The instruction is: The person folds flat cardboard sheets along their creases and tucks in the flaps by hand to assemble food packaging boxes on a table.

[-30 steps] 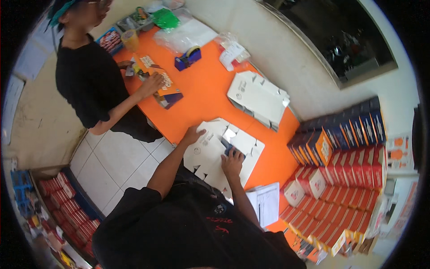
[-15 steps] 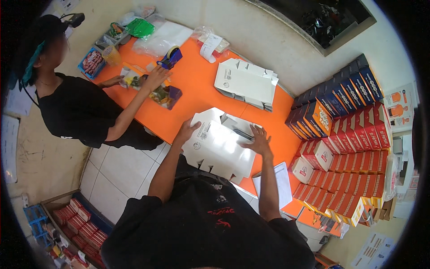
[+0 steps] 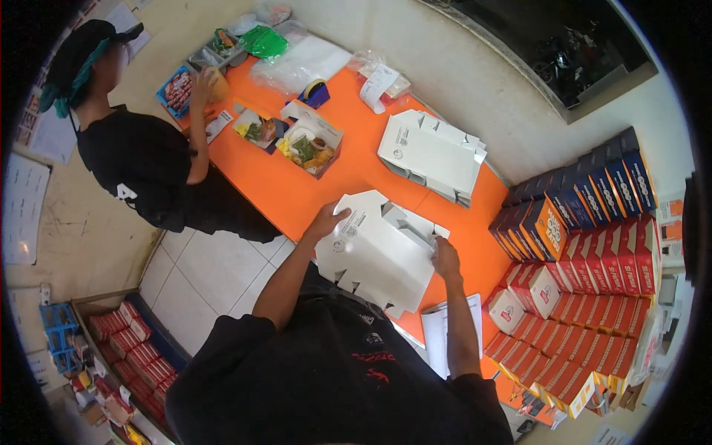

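Observation:
I hold a white, partly folded cardboard box with tabs and cut-outs, tilted over the near edge of the orange table. My left hand is closed on its left edge, thumb on top. My right hand grips the flap at its right side, fingers bent round the edge. Beyond it lies a stack of similar flat white cardboard boxes. Left of that stack stand two open food boxes, a larger one with rice, leaf and fried food, and a smaller one.
At the left a co-worker stands by the orange table, reaching toward a yellowish tub. A blue tape dispenser sits behind the food boxes. Stacked red and navy cartons fill the right end. Papers lie near my right forearm.
My right hand's spread fingers have closed on the box's right edge. The co-worker's hands have left the food boxes for the tub and a small card. The whole view has shifted slightly.

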The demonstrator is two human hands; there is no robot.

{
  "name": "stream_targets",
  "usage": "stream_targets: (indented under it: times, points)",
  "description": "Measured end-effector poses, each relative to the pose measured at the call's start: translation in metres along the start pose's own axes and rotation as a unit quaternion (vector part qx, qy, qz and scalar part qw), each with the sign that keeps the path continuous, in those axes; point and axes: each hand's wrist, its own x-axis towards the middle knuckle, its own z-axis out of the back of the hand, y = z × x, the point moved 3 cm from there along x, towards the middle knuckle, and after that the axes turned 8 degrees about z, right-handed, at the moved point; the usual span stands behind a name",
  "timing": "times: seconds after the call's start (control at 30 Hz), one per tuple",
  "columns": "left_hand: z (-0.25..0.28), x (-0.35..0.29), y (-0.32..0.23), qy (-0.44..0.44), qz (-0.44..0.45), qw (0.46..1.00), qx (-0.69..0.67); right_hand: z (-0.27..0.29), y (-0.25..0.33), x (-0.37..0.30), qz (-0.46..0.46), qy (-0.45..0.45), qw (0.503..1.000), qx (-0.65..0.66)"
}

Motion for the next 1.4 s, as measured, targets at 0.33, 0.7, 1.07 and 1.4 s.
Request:
stream_targets:
  times: [0.33, 0.7, 1.07, 1.4]
  points:
    - [-0.007, 0.003, 0.026, -0.026, 0.048, 0.996, 0.071, -0.056, 0.029, -0.048, 0.010, -0.107, 0.988, -0.106]
    - [-0.006, 0.010, 0.062, -0.013, 0.082, 0.995, 0.048, -0.076, 0.046, -0.068, -0.078, -0.167, 0.982, 0.046]
    - [-0.012, 0.002, 0.002, 0.137, 0.177, 0.950, -0.218, -0.068, 0.014, -0.087, -0.268, -0.303, 0.857, 0.319]
    - [-0.011, 0.004, 0.021, 0.072, 0.137, 0.967, -0.201, -0.080, 0.038, -0.075, -0.362, -0.217, 0.853, 0.307]
